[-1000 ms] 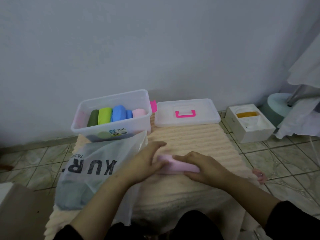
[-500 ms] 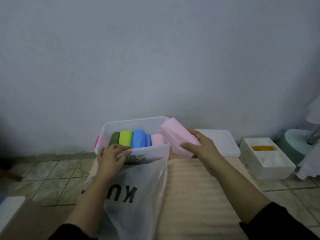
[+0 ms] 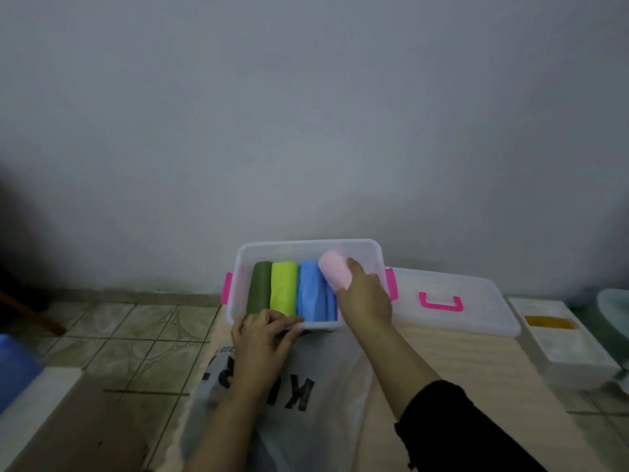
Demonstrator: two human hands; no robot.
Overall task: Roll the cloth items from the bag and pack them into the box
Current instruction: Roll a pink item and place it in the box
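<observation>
A clear plastic box (image 3: 308, 246) with pink side latches stands against the wall. Inside it lie a dark green roll (image 3: 259, 289), a lime roll (image 3: 283, 289) and a blue roll (image 3: 313, 292) side by side. My right hand (image 3: 364, 298) holds a pink cloth roll (image 3: 333, 273) tilted inside the box, right of the blue roll. My left hand (image 3: 260, 335) grips the box's near rim. The white plastic bag (image 3: 306, 393) with dark lettering lies just in front of the box, under my left forearm.
The box's clear lid (image 3: 452, 303) with a pink handle lies to the right on the cream ribbed mat (image 3: 476, 369). A white open carton (image 3: 565, 345) stands further right. Tiled floor (image 3: 129, 335) spreads left, and a blue object (image 3: 15, 366) sits at the left edge.
My right hand lifted the pink roll off the mat and carried it into the box. My left hand moved from the roll to the box's near rim.
</observation>
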